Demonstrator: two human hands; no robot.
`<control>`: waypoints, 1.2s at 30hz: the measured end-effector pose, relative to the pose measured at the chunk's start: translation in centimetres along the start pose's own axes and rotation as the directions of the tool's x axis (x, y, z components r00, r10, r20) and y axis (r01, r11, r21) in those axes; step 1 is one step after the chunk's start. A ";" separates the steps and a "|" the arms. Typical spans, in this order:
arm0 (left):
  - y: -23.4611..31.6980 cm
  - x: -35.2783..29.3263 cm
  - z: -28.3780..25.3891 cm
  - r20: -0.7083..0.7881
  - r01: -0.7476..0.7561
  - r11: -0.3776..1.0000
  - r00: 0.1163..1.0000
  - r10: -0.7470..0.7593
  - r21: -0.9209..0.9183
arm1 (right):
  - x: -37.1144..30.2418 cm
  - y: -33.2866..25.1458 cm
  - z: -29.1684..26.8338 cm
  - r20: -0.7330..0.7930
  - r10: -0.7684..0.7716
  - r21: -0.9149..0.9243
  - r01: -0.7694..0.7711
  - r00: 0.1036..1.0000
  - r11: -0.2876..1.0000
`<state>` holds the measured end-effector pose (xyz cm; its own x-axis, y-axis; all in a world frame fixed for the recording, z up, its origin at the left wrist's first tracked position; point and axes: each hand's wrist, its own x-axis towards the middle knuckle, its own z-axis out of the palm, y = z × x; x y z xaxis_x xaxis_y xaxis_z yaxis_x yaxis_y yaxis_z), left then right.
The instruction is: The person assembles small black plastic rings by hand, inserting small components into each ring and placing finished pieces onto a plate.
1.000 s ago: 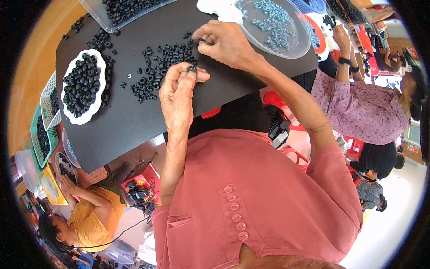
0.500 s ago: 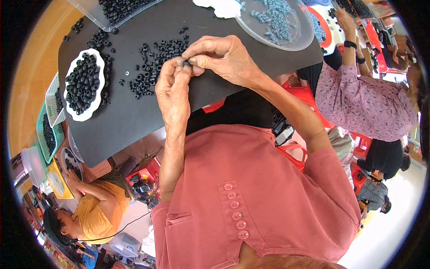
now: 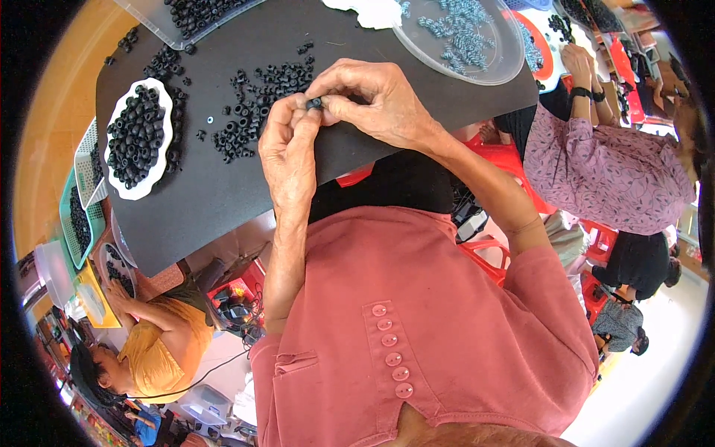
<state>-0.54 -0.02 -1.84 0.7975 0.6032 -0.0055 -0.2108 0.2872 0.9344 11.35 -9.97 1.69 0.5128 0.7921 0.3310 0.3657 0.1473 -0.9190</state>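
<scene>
My left hand [image 3: 287, 153] and my right hand [image 3: 372, 100] meet above the black mat [image 3: 216, 201]. Between their fingertips they pinch one small black ring [image 3: 314, 103]. A loose pile of the same black rings [image 3: 261, 97] lies on the mat just left of my hands. A white scalloped dish [image 3: 113, 182] heaped with black rings stands further left. A clear round plate [image 3: 506, 63] of small grey-blue springs sits beyond my right hand.
A clear tray [image 3: 153, 18] of black rings is at the mat's far edge. A person in a patterned purple top [image 3: 603, 171] works to the right. A person in a yellow top [image 3: 160, 350] sits lower left beside green and white baskets [image 3: 74, 190].
My right hand has drawn back from the pile to meet my left hand. Both hands now hold the ring together, nearer to me.
</scene>
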 end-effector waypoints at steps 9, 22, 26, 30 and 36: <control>0.1 -0.1 0.4 -0.014 -0.007 1.000 1.000 0.007 -0.013 | -0.4 0.1 0.2 -0.063 0.106 0.037 -0.104 0.992 0.994; 0.4 0.0 1.1 -0.035 -0.020 0.999 0.999 0.018 -0.051 | 0.5 -0.1 -0.5 0.007 -0.091 -0.144 0.091 0.996 0.985; 0.5 0.0 1.0 -0.038 -0.006 0.999 0.999 0.005 -0.037 | 0.9 -0.5 -0.8 0.080 -0.234 -0.309 0.247 0.969 0.918; 0.8 -0.1 1.2 -0.018 -0.002 1.000 1.000 0.002 0.004 | 1.3 -0.4 -1.2 0.161 -0.253 -0.331 0.294 0.954 0.897; 0.2 0.3 0.6 -0.007 0.005 0.995 1.000 -0.006 -0.100 | 0.7 0.5 -0.2 0.056 0.040 -0.020 -0.039 0.998 0.999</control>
<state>0.00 -0.25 -1.40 0.7947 0.6068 -0.0136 -0.2620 0.3632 0.8941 12.06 -9.52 1.55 0.4826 0.8295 0.2812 0.3610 0.1041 -0.9267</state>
